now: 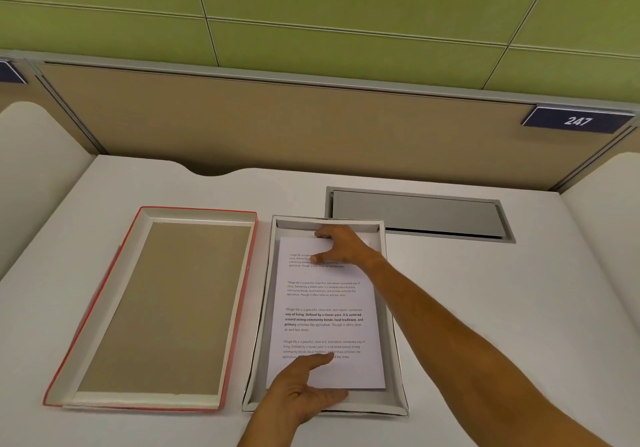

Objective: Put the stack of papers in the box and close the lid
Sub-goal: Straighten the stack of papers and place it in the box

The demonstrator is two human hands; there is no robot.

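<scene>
A white stack of papers (325,322) with printed paragraphs lies inside the shallow white box (265,311) at the middle of the desk. My left hand (304,391) grips the near edge of the stack, thumb on top and fingers under it. My right hand (341,244) holds the far edge the same way, with its arm reaching across from the lower right. The red-edged lid (239,311) lies upside down to the left of the box, its brown inside facing up.
A grey recessed cable flap (419,212) sits in the white desk (485,308) just behind and right of the box. A beige partition with a "247" plate (576,121) closes the back. Curved white dividers stand at both sides.
</scene>
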